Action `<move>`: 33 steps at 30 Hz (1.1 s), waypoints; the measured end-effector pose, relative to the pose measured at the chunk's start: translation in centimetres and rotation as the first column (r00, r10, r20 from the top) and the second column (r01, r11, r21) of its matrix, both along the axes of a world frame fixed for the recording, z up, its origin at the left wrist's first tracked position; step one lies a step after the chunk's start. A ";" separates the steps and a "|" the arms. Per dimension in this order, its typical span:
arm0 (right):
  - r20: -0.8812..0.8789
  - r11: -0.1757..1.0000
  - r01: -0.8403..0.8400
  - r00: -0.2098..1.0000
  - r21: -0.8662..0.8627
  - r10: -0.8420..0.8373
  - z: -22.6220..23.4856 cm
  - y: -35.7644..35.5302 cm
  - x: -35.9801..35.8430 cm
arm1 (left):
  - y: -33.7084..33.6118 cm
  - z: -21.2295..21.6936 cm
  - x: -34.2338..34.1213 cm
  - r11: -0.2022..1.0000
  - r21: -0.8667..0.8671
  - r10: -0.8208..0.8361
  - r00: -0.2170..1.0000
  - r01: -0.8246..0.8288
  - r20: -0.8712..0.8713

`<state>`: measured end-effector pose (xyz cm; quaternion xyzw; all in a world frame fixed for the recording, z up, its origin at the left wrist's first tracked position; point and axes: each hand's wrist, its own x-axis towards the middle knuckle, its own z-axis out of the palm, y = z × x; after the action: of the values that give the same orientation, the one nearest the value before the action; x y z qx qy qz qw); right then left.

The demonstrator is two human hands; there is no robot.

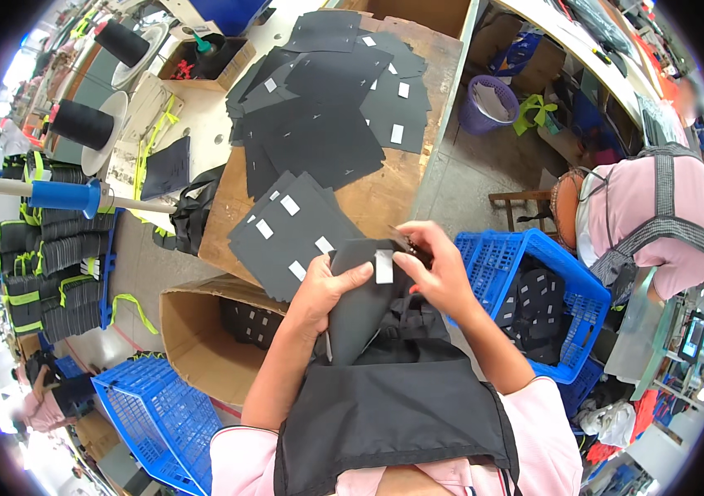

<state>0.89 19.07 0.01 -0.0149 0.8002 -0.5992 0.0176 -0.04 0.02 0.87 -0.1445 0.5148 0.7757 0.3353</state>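
A black, bent fabric panel [358, 318] is held up in front of my apron, over the near edge of the wooden table [401, 186]. My left hand [321, 295] is closed on its left side, thumb lying on the front. On the upper right, my right hand [441, 269] pinches the panel's edge beside a white label [384, 266]. A small dark piece shows at those fingertips; what it is cannot be made out. Just beyond my left hand lies a stack of black panels [290, 227] with white labels. Farther back spreads a larger pile of black panels [319, 149].
A cardboard box [195, 335] and a blue crate [154, 422] stand at left. Another blue crate [567, 318] at right holds dark labelled pieces. Beyond it sits a person in pink [641, 202]. A purple bin [488, 106] and black thread cones [83, 124] are farther off.
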 end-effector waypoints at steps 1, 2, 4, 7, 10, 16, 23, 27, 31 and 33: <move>-0.105 0.974 0.069 0.993 0.214 -0.047 1.4 -0.3 0.4 | -0.1 -0.1 0.0 1.000 -0.003 0.009 1.000 -0.009 0.001; -0.175 0.962 0.099 0.983 0.254 -0.055 1.2 -0.4 1.0 | -0.3 -0.1 0.0 0.999 0.001 0.048 0.999 -0.048 0.008; -0.279 0.939 0.120 0.960 0.321 -0.027 1.1 0.0 1.9 | -0.3 -0.2 0.1 0.996 0.008 0.083 0.996 -0.084 0.017; -0.268 0.940 0.070 0.963 0.335 0.024 1.2 0.0 1.7 | -0.1 0.0 0.0 0.996 0.036 0.077 0.997 -0.078 0.022; -0.297 0.909 0.047 0.951 0.414 0.087 1.6 0.3 0.9 | 0.1 0.5 0.1 0.997 -0.004 0.073 0.997 -0.073 0.016; -0.418 0.867 0.006 0.878 0.499 0.234 2.1 0.9 -0.5 | -0.1 0.6 -0.1 0.996 0.007 0.087 0.995 -0.087 -0.043; -0.361 0.858 -0.173 0.854 0.484 0.375 2.3 1.9 -1.3 | -0.4 0.6 0.3 0.998 0.011 0.057 0.998 -0.057 -0.009; -0.202 0.925 -0.298 0.916 0.235 0.347 1.9 2.4 -0.8 | -0.4 0.9 0.2 0.999 0.002 0.040 0.999 -0.040 -0.005; -0.256 0.921 -0.127 0.938 0.368 0.231 2.0 1.6 -0.7 | -0.2 0.8 0.2 0.999 -0.001 0.039 0.999 -0.039 -0.014; -0.306 0.908 -0.105 0.920 0.406 0.244 2.0 1.5 -0.9 | -0.2 0.9 0.3 0.998 0.007 0.061 0.998 -0.061 -0.027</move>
<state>-0.04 20.60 2.03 -0.1900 0.8870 -0.4154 -0.0680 0.26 -0.16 1.75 -0.1483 0.5125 0.7889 0.3049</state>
